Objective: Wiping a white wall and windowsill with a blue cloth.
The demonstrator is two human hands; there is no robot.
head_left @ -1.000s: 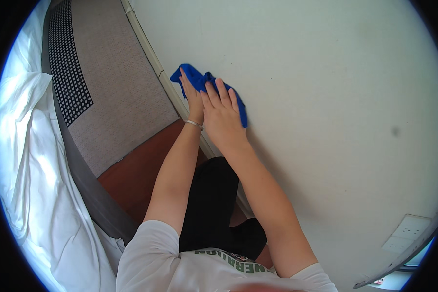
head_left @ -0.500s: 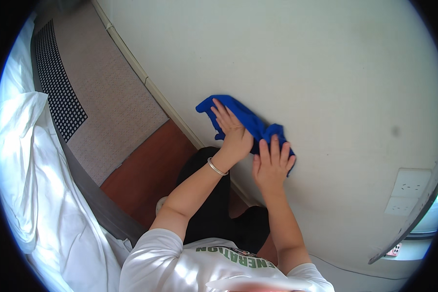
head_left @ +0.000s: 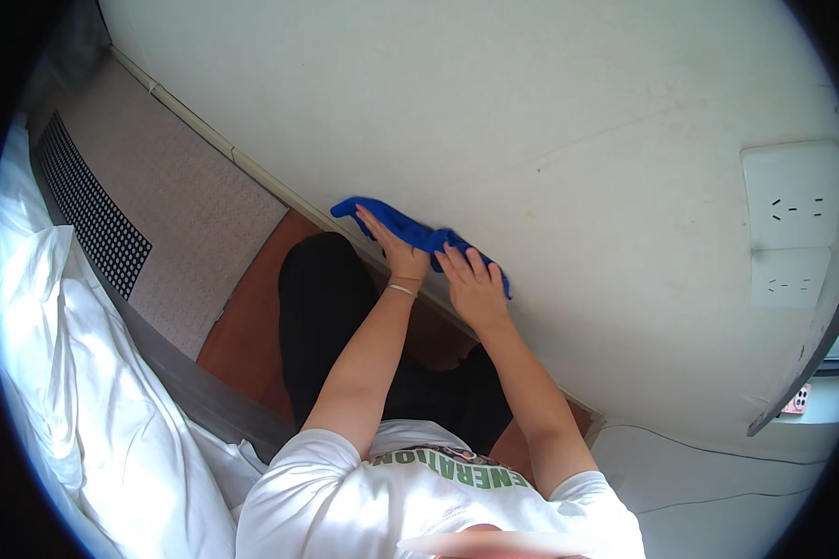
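A bright blue cloth [head_left: 396, 220] lies spread against the white wall [head_left: 550, 112], low down near the baseboard. My left hand [head_left: 403, 258] presses flat on its left part, fingers stretched out, a thin bracelet at the wrist. Beside it, my right hand [head_left: 476, 293] rests on the cloth's right end with fingers extended and slightly apart. Both palms face the wall, and parts of the cloth are hidden under them.
A baseboard [head_left: 242, 159] runs along the wall's foot, above reddish-brown flooring [head_left: 252, 335] and a beige mat [head_left: 182, 186]. White bedding [head_left: 103, 373] lies at left. Wall sockets [head_left: 792, 205] are at right, with thin cables [head_left: 708, 450] below. My bent legs [head_left: 322, 307] are close under my arms.
Both hands and the cloth have moved lower on the wall, closer to the baseboard. My view has shifted, with the sockets appearing higher and larger.
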